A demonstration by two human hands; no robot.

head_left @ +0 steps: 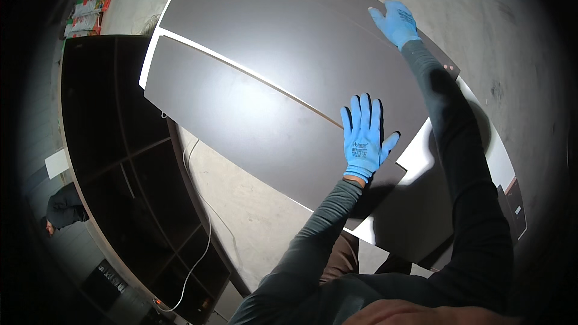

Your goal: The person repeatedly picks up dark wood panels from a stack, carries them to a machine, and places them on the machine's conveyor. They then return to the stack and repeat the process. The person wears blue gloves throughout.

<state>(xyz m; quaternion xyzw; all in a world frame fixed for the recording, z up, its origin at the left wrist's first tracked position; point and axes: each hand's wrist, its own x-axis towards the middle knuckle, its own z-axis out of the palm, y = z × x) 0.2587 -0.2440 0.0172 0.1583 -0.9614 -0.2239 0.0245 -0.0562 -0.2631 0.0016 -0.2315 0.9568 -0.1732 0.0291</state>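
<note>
Two dark grey boards lie side by side on white boards, with a pale strip along part of the seam between them. My left hand [363, 138], in a blue work glove, is pressed flat with fingers spread on the near grey board [235, 114], close to the seam. At the far right edge of the larger far grey board [271, 36], my gloved right hand [397, 24] grips the rim. Its thumb is on the top face and its fingers fold over the edge, their tips hidden. Small holes [448, 67] mark that board's right corner.
A tall dark cabinet with compartments [141, 186] stands at left, a white cable [209, 229] running along it. Beyond it a person [65, 207] bends down. Stacked bags [87, 15] are at the upper left. White board [497, 162] shows at right over concrete floor [512, 54].
</note>
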